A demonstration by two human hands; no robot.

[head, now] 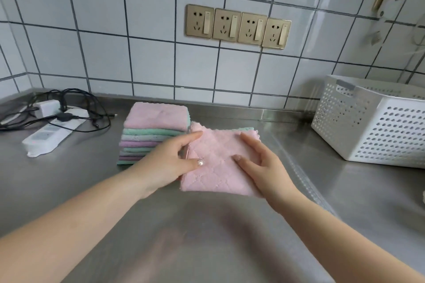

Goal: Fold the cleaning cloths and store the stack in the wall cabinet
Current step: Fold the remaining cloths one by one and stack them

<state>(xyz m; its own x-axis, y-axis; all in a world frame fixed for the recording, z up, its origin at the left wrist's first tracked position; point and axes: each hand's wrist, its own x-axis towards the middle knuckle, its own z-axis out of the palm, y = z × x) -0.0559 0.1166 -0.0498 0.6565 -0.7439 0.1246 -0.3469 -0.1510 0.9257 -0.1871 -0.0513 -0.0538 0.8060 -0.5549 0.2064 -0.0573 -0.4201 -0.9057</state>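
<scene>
A folded pink cleaning cloth (218, 167) lies on the steel counter (161, 225), with a green edge showing at its far side. My left hand (170, 163) grips its left edge, thumb on top and fingers under. Flat on the cloth's right part rests my right hand (259, 165), fingers spread. Just left of it stands a stack of folded cloths (154, 131) in pink, green and purple, a pink one on top. The wall cabinet is out of view.
A white perforated basket (372, 122) stands at the right by the tiled wall. At the far left lie a white power strip (53, 133), an adapter and tangled black cables (76, 108). A row of wall sockets (238, 26) sits above the counter.
</scene>
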